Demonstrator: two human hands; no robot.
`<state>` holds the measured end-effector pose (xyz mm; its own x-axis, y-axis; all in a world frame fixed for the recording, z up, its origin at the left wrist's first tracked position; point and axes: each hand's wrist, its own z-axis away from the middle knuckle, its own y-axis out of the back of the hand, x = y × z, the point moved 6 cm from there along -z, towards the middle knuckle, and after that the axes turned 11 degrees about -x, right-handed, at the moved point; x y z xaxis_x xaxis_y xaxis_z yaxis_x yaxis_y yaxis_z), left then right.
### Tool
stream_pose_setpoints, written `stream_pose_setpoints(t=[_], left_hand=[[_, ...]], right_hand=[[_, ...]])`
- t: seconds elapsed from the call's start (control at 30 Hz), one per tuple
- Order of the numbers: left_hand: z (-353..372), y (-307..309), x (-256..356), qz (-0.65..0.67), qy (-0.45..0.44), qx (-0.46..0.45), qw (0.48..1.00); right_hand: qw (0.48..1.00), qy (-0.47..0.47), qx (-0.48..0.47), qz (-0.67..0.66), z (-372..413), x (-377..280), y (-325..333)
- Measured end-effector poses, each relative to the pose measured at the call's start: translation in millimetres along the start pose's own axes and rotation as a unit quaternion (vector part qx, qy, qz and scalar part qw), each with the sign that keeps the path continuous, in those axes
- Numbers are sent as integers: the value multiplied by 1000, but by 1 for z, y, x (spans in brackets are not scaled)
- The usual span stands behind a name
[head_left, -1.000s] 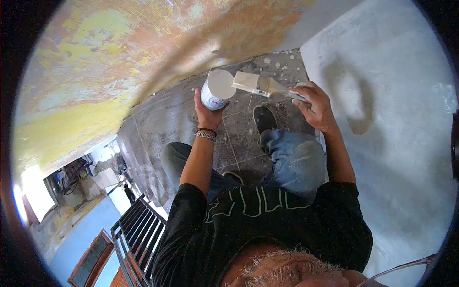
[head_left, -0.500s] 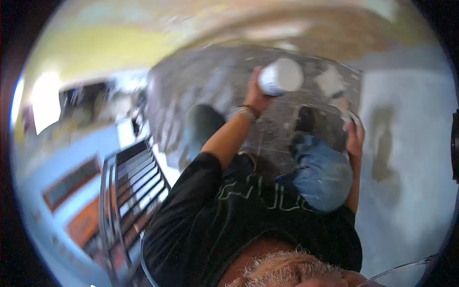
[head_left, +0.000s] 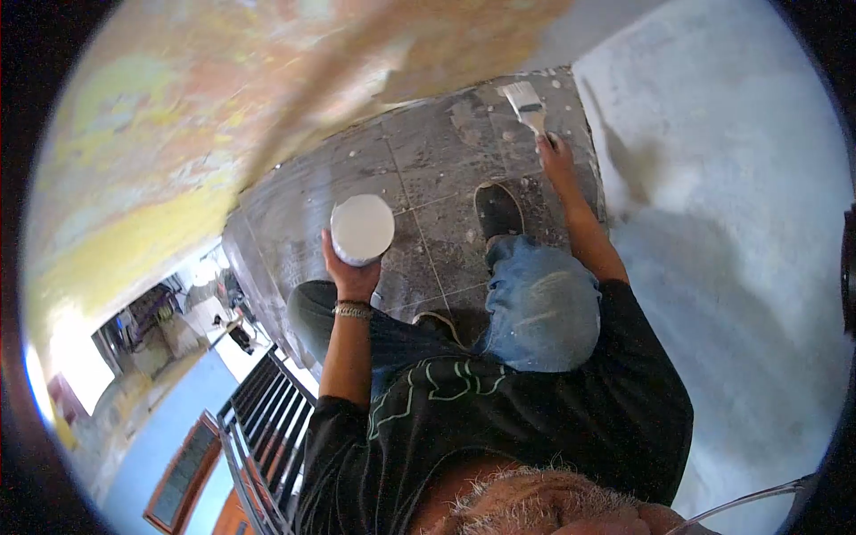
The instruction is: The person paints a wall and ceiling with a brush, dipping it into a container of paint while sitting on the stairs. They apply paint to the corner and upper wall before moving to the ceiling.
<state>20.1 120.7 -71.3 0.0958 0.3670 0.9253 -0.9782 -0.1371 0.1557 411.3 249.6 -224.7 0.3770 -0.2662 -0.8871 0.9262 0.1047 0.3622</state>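
My left hand (head_left: 355, 275) is wrapped round a white paint tub (head_left: 364, 230), held above the tiled floor in front of my bent knee. White stuff shows at the tub's round top. Out to the right, my right hand (head_left: 555, 153) grips the handle of a wide paintbrush (head_left: 526, 102). Its bristles are coated white and point away from me, toward the far corner where floor and walls meet. My two hands are well apart.
A patchy yellow and orange wall (head_left: 205, 116) rises ahead and left. A white-painted wall (head_left: 740, 196) stands close on my right. Grey floor tiles (head_left: 428, 169) carry white spots. A dark metal railing (head_left: 267, 419) is at lower left.
My left hand with the tub has come back toward me and left in view. My right hand with the brush has reached forward, away from beside my knee. The view has turned.
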Motion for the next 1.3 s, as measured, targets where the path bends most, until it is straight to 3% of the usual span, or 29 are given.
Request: stream_pose_setpoints(t=[0.03, 0.07, 0.13, 0.17, 0.2, 0.23, 0.37, 0.43, 0.57, 0.63, 0.67, 0.77, 0.8, 0.83, 0.87, 0.9, 0.93, 0.97, 1.07, 1.13, 1.17, 1.23, 1.27, 1.3], left_hand=[[-2, 0, -21, 242, 78, 0, 967], [0, -6, -35, 467, 153, 3, 871], [11, -11, -21, 433, 166, 39, 885], [13, -2, -13, 208, 106, 46, 971], [16, 2, 0, -29, 38, 51, 998], [16, 2, 3, -86, 4, 38, 996], [18, 0, 5, -164, -9, 30, 986], [16, -2, 1, 7, 53, 35, 998], [14, -4, 7, 87, 103, 24, 991], [13, -3, 12, -82, 48, 17, 995], [11, -2, 8, -80, 49, 16, 995], [10, 1, 16, -159, 6, 19, 987], [11, -2, 6, 170, 101, 31, 980], [15, -16, -3, 477, 187, 37, 858], [17, -16, -8, 477, 187, 36, 858], [13, -4, 0, 131, 69, 17, 989], [14, -9, 20, -234, -58, -4, 970], [17, -8, 20, -235, -57, -4, 970], [19, -2, 12, -116, 9, 1, 993], [20, 7, -7, 13, 19, 11, 1000], [19, 4, -2, 15, 19, 12, 1000], [23, -2, -8, 241, 135, 78, 958], [23, 1, -14, 242, 134, 79, 958], [23, 3, -26, 328, 144, 60, 932]], right_hand=[[1000, -13, 17, -4, -6, 2, 4], [999, -23, 33, -7, -12, -1, 9], [999, -30, 24, -3, -20, 4, 8], [999, -33, 10, 6, -25, 6, 6], [999, -35, 13, 3, -29, 10, 6], [999, -26, 12, 21, -33, 12, 3], [998, -45, 30, 21, -51, 30, -7], [998, -44, 32, 21, -54, 26, -8], [997, -70, 22, 11, -57, 6, -5], [998, -38, 36, 32, -55, -1, -3], [997, -1, 49, 54, -55, -9, 1], [998, -39, 20, 37, -29, -23, 8], [998, -36, 22, 39, -33, -19, 8], [996, -45, 40, 70, -38, -5, 5], [992, -56, 57, 100, -43, 10, 2], [992, -56, 58, 101, -57, 18, 1], [991, -34, 85, 98, -74, 21, 4], [989, -13, 112, 95, -82, 24, 5], [999, -24, 38, 22, -72, -36, 27], [998, -10, 61, -14, -35, -71, 45], [995, 0, 82, -56, -21, -78, 52], [996, -22, 88, -12, -11, -66, 54], [994, -45, 96, 30, -8, -56, 55], [994, -42, 97, 29, -13, -44, 51]])
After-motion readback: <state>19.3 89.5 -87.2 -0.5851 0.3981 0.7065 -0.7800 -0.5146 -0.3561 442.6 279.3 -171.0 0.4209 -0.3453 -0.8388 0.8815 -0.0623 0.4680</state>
